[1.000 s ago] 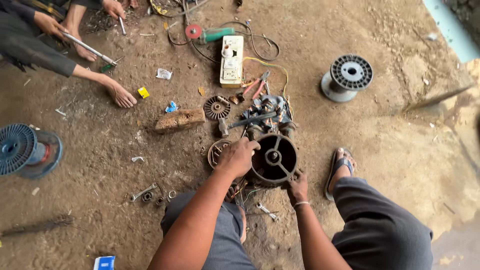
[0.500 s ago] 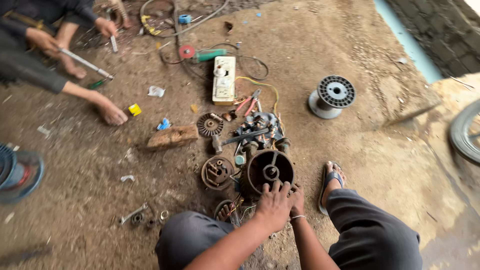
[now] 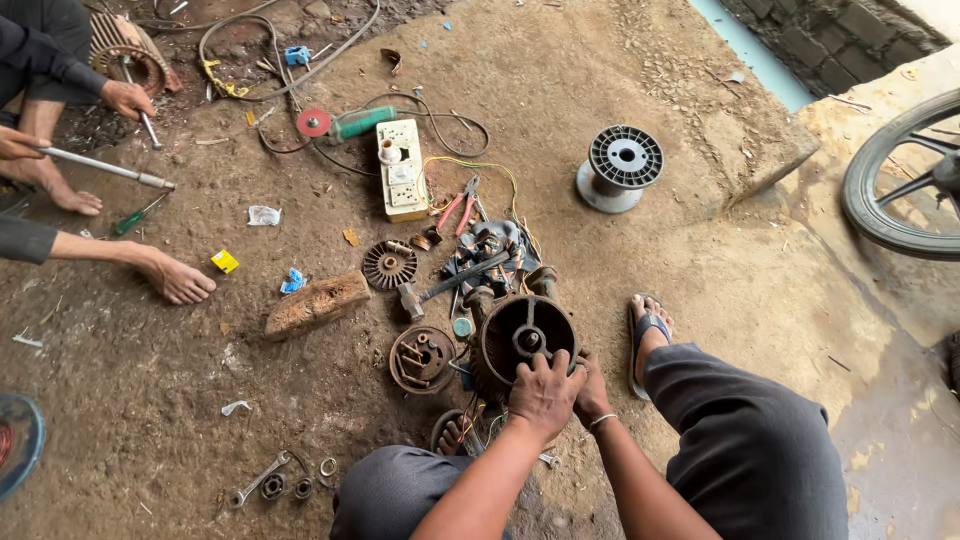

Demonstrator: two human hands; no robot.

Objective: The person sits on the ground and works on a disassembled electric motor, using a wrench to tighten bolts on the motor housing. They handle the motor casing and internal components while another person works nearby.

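Both hands clamped on near rim of the round motor housing, on the dirt floor between the knees: left hand on top, right hand just beside. Looks like bracing or pulling the casing. Hammer lies just beyond.

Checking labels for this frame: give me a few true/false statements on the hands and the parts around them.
1. Both hands, left hand and right hand, rest on the near rim of the round motor housing. True.
2. A hammer lies just beyond the housing. True.
3. The empty wire spool sits left of the housing. False: it stands to the far right.
4. The red-handled pliers are in the right hand. False: they lie on the ground by the white socket board.
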